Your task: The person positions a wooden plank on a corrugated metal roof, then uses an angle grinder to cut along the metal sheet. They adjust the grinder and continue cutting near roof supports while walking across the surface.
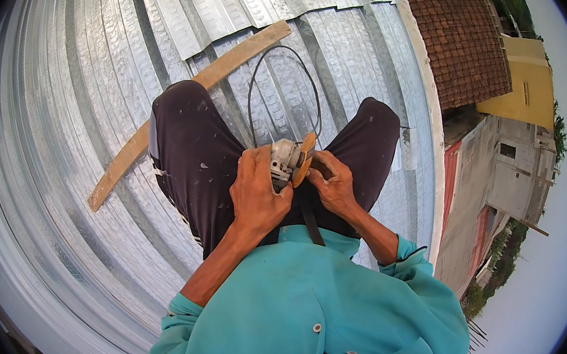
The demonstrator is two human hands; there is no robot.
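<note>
Over my lap, my left hand (pixel 256 188) is wrapped round the grey, worn body of an angle grinder (pixel 284 158). The thumb lies along its near side. An orange-brown disc (pixel 306 156) is mounted on the grinder's head and stands on edge, turned toward my right. My right hand (pixel 334 180) is closed at the disc's outer face, thumb and curled fingers at its middle and lower edge; the exact contact there is partly hidden. A black cable (pixel 317 92) loops out beyond the grinder on the metal sheet.
I sit on ribbed metal roofing sheets (pixel 103 78), with one sheet (pixel 219 9) overlapping beyond my knees. A wooden strip (pixel 122 166) lies slantwise, passing by my left knee. The roof's pale edge (pixel 434 94) runs along the right, beside a tiled roof (pixel 450 31) and buildings.
</note>
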